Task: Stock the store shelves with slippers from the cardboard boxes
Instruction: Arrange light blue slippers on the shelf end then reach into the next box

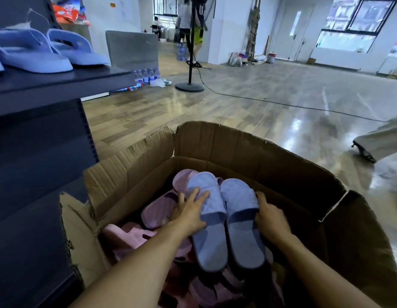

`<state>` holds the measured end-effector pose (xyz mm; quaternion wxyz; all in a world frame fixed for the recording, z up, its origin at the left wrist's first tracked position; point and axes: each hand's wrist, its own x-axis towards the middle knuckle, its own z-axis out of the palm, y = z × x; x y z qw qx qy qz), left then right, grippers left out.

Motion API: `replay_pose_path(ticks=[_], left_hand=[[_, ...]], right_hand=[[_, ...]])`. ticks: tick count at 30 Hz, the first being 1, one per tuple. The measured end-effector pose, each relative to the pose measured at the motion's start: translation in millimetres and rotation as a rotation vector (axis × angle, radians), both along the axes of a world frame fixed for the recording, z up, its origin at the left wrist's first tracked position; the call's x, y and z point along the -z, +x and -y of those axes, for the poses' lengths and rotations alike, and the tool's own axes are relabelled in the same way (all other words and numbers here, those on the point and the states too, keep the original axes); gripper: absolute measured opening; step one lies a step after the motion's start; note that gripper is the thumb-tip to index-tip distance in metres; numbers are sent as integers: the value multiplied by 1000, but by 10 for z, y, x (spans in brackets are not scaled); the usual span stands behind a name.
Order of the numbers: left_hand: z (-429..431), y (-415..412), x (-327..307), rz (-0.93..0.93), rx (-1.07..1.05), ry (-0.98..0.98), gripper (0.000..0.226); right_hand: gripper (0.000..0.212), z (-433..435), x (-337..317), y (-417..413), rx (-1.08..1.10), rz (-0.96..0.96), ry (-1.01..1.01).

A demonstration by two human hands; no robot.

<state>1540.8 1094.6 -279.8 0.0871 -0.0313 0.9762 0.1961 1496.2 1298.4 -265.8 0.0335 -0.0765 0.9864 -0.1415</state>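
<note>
I'm holding two soft, quilted blue slippers above pink slippers in the torn cardboard box. My left grip is clasping one, my right grip curling round the other's edge.

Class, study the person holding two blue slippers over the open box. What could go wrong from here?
The left hand and right hand hold the blue slippers by their outer sides only, so either might slip back among the pink slippers.
The shelf already carries blue sandals near its edge; adding more could nudge them off.
</note>
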Motion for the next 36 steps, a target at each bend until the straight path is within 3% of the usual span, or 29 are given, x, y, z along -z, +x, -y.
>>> replay_pose_path(ticks=[7, 15, 19, 22, 27, 31, 36], left_hand=[[-40, -313, -124, 101, 27, -150, 67], [-20, -44, -445, -103, -175, -400, 43], [245, 228, -738, -204, -334, -386, 32], [489, 546, -1110, -321, -365, -373, 38], [814, 1301, -1756, -484, -546, -262, 46], [1140, 1892, -2225, -712, -708, -171, 43], [1580, 2862, -2770, -650, -853, -316, 39]], right_hand=[[44, -34, 10, -218, -7, -20, -49], [36, 182, -112, -8, 29, 36, -305], [32, 453, -488, 141, -213, -47, -358], [36, 567, -742, 258, -261, -59, -541], [24, 978, -1323, 483, -371, -98, -769], [20, 1527, -2007, 719, -571, -160, -797], [20, 2311, -2437, 1380, -810, -124, -727]])
